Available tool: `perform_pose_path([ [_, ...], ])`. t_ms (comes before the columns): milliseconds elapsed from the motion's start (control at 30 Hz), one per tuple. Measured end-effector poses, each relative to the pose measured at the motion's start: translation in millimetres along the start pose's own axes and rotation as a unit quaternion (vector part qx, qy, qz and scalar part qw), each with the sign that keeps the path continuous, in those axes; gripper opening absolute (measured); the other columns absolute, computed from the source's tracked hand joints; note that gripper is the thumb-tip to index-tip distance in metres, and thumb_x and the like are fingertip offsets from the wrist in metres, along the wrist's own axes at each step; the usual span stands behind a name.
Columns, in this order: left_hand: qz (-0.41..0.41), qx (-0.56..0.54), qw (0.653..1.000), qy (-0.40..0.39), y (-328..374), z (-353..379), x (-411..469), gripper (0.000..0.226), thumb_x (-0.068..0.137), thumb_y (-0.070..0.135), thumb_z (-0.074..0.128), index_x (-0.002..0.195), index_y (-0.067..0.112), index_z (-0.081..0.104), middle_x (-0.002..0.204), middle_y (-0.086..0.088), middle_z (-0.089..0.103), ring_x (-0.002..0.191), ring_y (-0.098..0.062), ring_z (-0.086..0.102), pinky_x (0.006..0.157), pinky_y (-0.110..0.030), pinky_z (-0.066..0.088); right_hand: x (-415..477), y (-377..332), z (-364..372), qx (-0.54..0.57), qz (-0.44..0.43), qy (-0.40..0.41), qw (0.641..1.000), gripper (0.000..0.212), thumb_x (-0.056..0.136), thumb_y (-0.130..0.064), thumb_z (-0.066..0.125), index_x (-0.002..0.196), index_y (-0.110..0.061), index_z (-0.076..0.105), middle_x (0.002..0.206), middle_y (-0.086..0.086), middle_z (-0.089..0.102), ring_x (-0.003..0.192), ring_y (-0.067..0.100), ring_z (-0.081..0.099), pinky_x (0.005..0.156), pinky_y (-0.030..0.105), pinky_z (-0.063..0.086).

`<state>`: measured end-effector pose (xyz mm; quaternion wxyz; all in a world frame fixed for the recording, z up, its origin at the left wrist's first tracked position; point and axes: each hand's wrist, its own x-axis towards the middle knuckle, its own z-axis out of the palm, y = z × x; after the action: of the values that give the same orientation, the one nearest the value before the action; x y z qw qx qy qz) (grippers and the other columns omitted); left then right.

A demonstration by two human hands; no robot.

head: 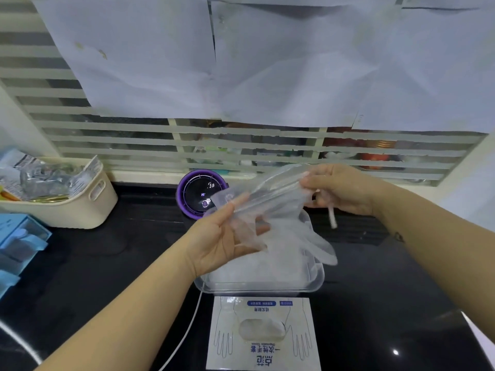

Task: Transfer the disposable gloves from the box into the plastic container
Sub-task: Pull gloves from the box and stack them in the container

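Nearest, well below the fingers, the white glove box [263, 333] lies flat on the dark counter [375, 290], with clear plastic showing in its oval opening. Just beyond it, directly under both hands, stands the clear plastic container [317, 281], with a pile of gloves inside. Above it the left hand [219, 236], palm up, curls its thumb and fingers around one end of a clear glove [270, 202]. The right hand [342, 188] pinches the other end between thumb and fingertips, so the glove is stretched between them. Behind the left fingertips sits a round purple gadget [199, 192]. Far to their left is a cream basket [80, 210].
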<state>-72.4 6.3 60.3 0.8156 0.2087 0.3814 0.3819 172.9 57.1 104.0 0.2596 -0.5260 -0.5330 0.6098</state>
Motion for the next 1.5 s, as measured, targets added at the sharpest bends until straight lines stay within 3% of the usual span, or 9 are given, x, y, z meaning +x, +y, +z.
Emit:
perform_pose_path([
  [133, -0.013, 0.118, 0.990, 0.078, -9, -22, 1, 0.034, 0.097, 0.023, 0.054, 0.131, 0.017, 0.056, 0.126, -0.018, 0.062, 0.101, -0.031, 0.066, 0.078, -0.047, 0.059, 16, -3, 6, -0.323, -0.007, 0.029, 0.946, 0.013, 0.091, -0.022, 0.059, 0.089, -0.010, 0.065, 0.056, -0.008, 0.058, 0.046, 0.001, 0.050, 0.048, 0.013, 0.042],
  [233, 0.032, 0.277, 0.946, 0.165, -5, -38, 1, 0.056, 0.097, 0.020, 0.055, 0.148, 0.029, 0.033, 0.132, -0.002, 0.055, 0.112, -0.021, 0.059, 0.088, -0.040, 0.054, 39, 10, 16, -0.416, 0.017, -0.011, 0.909, 0.012, 0.089, -0.021, 0.059, 0.085, -0.012, 0.067, 0.065, -0.009, 0.063, 0.055, 0.005, 0.056, 0.049, 0.014, 0.044],
  [400, 0.342, 0.614, 0.658, 0.270, -5, -43, -4, 0.041, 0.092, 0.023, 0.060, 0.132, 0.026, 0.048, 0.123, 0.014, 0.047, 0.110, -0.004, 0.046, 0.082, -0.022, 0.041, 68, 39, 41, -0.459, 0.040, -0.051, 0.886, 0.010, 0.090, -0.022, 0.060, 0.094, -0.015, 0.067, 0.085, -0.001, 0.068, 0.066, 0.011, 0.057, 0.053, 0.017, 0.046],
  [600, 0.365, 0.808, 0.455, -0.088, -24, -45, 31, 0.021, 0.084, 0.009, 0.068, 0.102, 0.019, 0.069, 0.104, 0.004, 0.064, 0.078, -0.013, 0.062, 0.065, -0.030, 0.057, 77, 63, 66, -0.548, -0.016, 0.014, 0.836, 0.032, 0.088, -0.035, 0.063, 0.116, -0.021, 0.056, 0.103, -0.003, 0.061, 0.077, 0.009, 0.054, 0.070, 0.022, 0.045],
  [733, 0.113, 0.880, 0.459, -0.053, -32, -46, 57, 0.044, 0.100, 0.024, 0.046, 0.144, 0.025, 0.038, 0.141, 0.004, 0.045, 0.123, -0.018, 0.047, 0.099, -0.034, 0.043, 71, 66, 64, -0.609, -0.079, 0.054, 0.787, 0.050, 0.085, -0.049, 0.062, 0.127, -0.027, 0.048, 0.121, -0.004, 0.056, 0.105, 0.016, 0.051, 0.089, 0.029, 0.045],
  [900, -0.011, 0.925, 0.372, -0.076, -40, -52, 75, 0.053, 0.100, 0.036, 0.045, 0.148, 0.025, 0.026, 0.134, -0.007, 0.051, 0.120, -0.028, 0.049, 0.100, -0.038, 0.037, 46, 56, 63, -0.620, -0.301, 0.217, 0.691, 0.033, 0.077, -0.030, 0.074, 0.106, -0.016, 0.068, 0.115, 0.006, 0.061, 0.106, 0.027, 0.052, 0.089, 0.042, 0.043],
  [967, -0.010, 0.935, 0.345, -0.085, -41, -51, 79, 0.051, 0.100, 0.037, 0.044, 0.146, 0.022, 0.030, 0.133, -0.008, 0.051, 0.118, -0.029, 0.050, 0.099, -0.038, 0.036, 43, 58, 81, -0.613, -0.363, 0.135, 0.688, 0.019, 0.078, -0.016, 0.072, 0.096, -0.013, 0.071, 0.102, 0.005, 0.065, 0.092, 0.026, 0.058, 0.078, 0.040, 0.049],
  [1200, -0.053, 0.930, 0.357, -0.071, -44, -54, 84, 0.062, 0.094, 0.044, 0.054, 0.145, 0.017, 0.030, 0.134, -0.010, 0.039, 0.111, -0.030, 0.053, 0.090, -0.039, 0.044, 60, 117, 91, -0.650, 0.066, -0.091, 0.752, 0.079, 0.086, -0.039, 0.065, 0.146, -0.008, 0.023, 0.150, 0.018, 0.023, 0.129, 0.032, 0.038, 0.103, 0.041, 0.040],
  [1500, -0.108, 0.953, 0.283, -0.016, -54, -55, 90, 0.081, 0.089, 0.046, 0.058, 0.147, 0.006, 0.020, 0.140, -0.018, 0.030, 0.112, -0.032, 0.052, 0.088, -0.037, 0.042, 79, 161, 91, -0.673, 0.128, -0.118, 0.719, 0.096, 0.090, -0.034, 0.059, 0.149, -0.004, -0.011, 0.155, 0.025, -0.011, 0.144, 0.040, -0.006, 0.115, 0.047, 0.022],
])
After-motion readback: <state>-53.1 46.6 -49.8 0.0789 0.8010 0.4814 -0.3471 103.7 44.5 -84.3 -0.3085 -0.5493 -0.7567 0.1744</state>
